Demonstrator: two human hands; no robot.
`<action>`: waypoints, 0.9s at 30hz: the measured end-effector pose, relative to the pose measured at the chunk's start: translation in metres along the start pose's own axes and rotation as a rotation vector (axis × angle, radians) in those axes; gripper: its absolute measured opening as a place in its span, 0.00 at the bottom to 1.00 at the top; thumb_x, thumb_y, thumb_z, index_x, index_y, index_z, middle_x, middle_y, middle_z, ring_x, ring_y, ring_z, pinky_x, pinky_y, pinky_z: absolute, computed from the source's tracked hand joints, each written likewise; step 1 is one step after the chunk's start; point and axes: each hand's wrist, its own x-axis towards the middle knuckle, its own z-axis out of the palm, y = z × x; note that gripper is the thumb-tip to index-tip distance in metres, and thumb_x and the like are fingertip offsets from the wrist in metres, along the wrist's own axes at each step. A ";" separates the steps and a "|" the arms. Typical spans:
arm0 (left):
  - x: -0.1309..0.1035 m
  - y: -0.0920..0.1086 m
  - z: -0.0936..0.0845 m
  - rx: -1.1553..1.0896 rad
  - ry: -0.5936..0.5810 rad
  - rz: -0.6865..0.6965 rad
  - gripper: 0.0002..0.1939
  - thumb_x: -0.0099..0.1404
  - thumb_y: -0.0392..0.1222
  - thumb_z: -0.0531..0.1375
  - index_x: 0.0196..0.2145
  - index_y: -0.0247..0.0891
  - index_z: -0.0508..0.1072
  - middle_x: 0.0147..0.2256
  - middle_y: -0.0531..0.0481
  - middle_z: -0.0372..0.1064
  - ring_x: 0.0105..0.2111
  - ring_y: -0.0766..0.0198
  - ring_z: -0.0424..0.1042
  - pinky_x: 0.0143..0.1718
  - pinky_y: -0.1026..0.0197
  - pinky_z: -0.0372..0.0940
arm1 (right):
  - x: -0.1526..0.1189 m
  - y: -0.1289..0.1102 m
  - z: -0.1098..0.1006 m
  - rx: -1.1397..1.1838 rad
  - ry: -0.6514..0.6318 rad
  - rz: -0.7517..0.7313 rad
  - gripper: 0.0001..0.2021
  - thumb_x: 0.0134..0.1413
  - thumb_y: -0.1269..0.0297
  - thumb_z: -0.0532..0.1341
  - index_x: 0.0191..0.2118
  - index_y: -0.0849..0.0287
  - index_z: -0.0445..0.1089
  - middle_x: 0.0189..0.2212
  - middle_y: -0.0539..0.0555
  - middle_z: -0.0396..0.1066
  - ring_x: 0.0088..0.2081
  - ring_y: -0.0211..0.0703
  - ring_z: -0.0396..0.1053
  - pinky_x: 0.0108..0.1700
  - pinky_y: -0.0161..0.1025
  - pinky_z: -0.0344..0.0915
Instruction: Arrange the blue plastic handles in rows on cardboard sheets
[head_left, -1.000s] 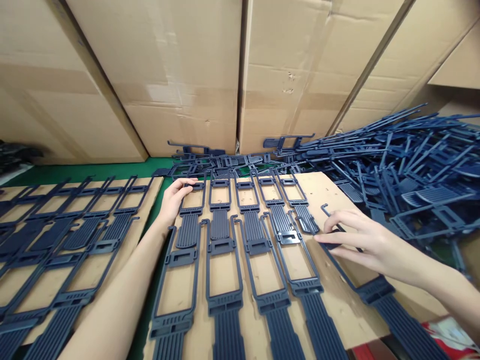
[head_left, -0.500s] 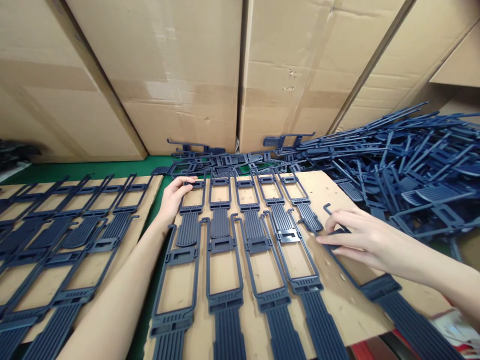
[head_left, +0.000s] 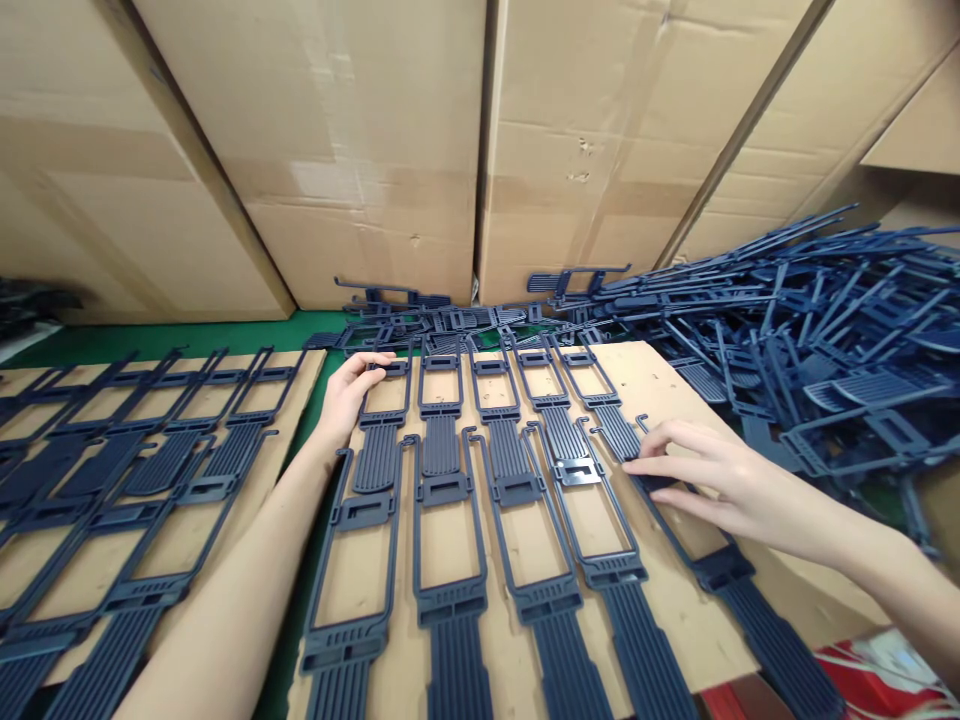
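Dark blue ribbed plastic frame (head_left: 724, 566) at right end of front row on flat tan cardboard sheet (head_left: 675, 385), pinched between right hand's (head_left: 701, 475) thumb and fingers, left hand (head_left: 351, 395) touching back-row leftmost frame (head_left: 388, 417).

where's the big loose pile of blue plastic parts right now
In the head view, the loose pile is on the right, beyond the right hand and beside the tall cardboard boxes.
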 end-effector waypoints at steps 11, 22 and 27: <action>0.000 0.001 0.000 -0.001 -0.001 -0.005 0.11 0.49 0.46 0.63 0.31 0.38 0.72 0.47 0.44 0.74 0.51 0.47 0.69 0.56 0.47 0.59 | 0.006 -0.003 0.005 0.017 0.016 -0.005 0.14 0.63 0.66 0.55 0.50 0.51 0.73 0.44 0.58 0.71 0.48 0.47 0.69 0.48 0.46 0.70; 0.000 -0.002 0.000 0.006 0.005 -0.003 0.11 0.50 0.45 0.63 0.31 0.38 0.72 0.46 0.44 0.74 0.51 0.48 0.69 0.56 0.48 0.59 | 0.008 -0.002 0.005 0.000 0.040 -0.005 0.13 0.63 0.65 0.55 0.49 0.52 0.74 0.44 0.58 0.72 0.47 0.47 0.71 0.48 0.47 0.70; -0.001 -0.003 -0.001 0.002 0.003 0.008 0.11 0.50 0.46 0.63 0.31 0.38 0.73 0.47 0.43 0.73 0.51 0.48 0.69 0.55 0.49 0.60 | 0.013 0.007 -0.010 -0.010 0.022 -0.009 0.13 0.62 0.65 0.56 0.50 0.51 0.72 0.46 0.57 0.71 0.50 0.49 0.69 0.50 0.48 0.68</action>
